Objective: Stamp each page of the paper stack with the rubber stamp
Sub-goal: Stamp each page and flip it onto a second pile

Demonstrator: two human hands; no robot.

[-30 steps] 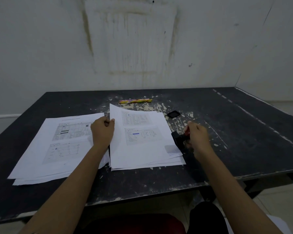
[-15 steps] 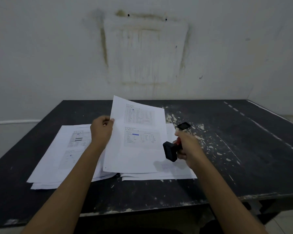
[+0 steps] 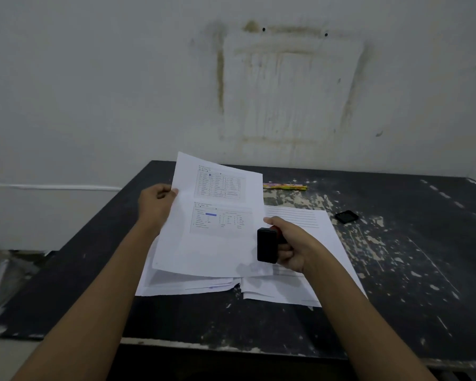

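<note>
While the left hand (image 3: 155,202) pinches one printed sheet (image 3: 217,215) raised off the desk (image 3: 396,270), the right hand (image 3: 291,248) grips the rubber stamp (image 3: 267,245) above the right paper stack (image 3: 300,284). A second stack (image 3: 182,284) lies left.

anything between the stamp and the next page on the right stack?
Yes. The lifted sheet, held by the left hand, hangs over part of the right stack, beside the stamp in the right hand.
</note>
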